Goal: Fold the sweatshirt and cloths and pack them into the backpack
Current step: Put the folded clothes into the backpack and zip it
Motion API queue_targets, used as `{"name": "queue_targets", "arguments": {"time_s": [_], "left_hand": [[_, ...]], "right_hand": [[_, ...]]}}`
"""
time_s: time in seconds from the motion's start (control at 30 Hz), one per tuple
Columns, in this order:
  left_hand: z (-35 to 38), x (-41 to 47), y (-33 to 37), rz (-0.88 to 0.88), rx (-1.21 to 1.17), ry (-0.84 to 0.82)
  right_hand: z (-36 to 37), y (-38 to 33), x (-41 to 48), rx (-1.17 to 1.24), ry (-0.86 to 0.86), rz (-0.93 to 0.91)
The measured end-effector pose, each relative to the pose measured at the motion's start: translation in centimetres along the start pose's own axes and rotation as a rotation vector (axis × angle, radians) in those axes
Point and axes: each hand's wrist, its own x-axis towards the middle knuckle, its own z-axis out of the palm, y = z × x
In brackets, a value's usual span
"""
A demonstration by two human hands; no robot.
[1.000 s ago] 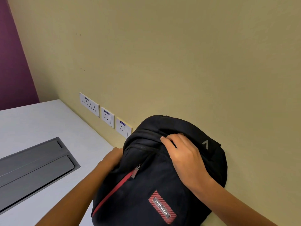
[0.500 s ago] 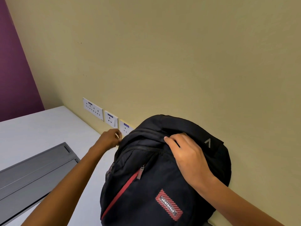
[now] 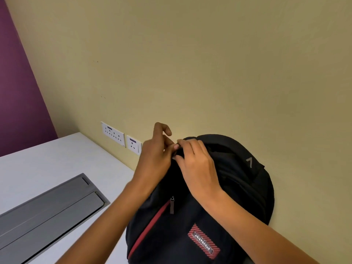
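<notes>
The backpack (image 3: 238, 187) stands on the table (image 3: 47, 162), its back against the wall. At its top the right hand (image 3: 196, 168) grips the fabric, and the left hand (image 3: 154, 159) pinches something small, probably a zip pull. A hard tug could jam the zip or tip the backpack forward.

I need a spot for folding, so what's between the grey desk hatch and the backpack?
In the head view, only bare white table lies between the grey hatch and the backpack, with the left forearm crossing over that stretch.
</notes>
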Motion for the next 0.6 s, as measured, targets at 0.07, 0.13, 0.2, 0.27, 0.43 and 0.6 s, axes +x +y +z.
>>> {"name": "queue_targets", "arguments": {"time_s": [0.07,0.13,0.2,0.27,0.43,0.6], "left_hand": [[0.0,-1.0,-0.7,0.032,-0.044,0.014],[-0.1,-1.4,-1.7,0.028,-0.077,0.054],[-0.2,-1.7,-3.0,-0.006,-0.107,0.130],[0.0,-1.7,-4.1,-0.040,-0.098,0.123],[1.4,-1.3,-5.7,-0.069,0.031,0.069],[0.1,0.3,-6.3,-0.017,0.134,0.126]], "right_hand": [[0.6,-0.3,0.9,0.005,-0.016,0.059],[0.9,-0.4,1.6,0.031,-0.055,0.099],[1.2,-0.4,2.1,0.055,-0.087,0.099],[1.2,-0.5,2.3,0.068,-0.092,0.084],[0.7,-1.1,1.9,0.044,-0.034,0.133],[-2.5,-0.3,0.9,-0.071,0.055,0.140]]}}
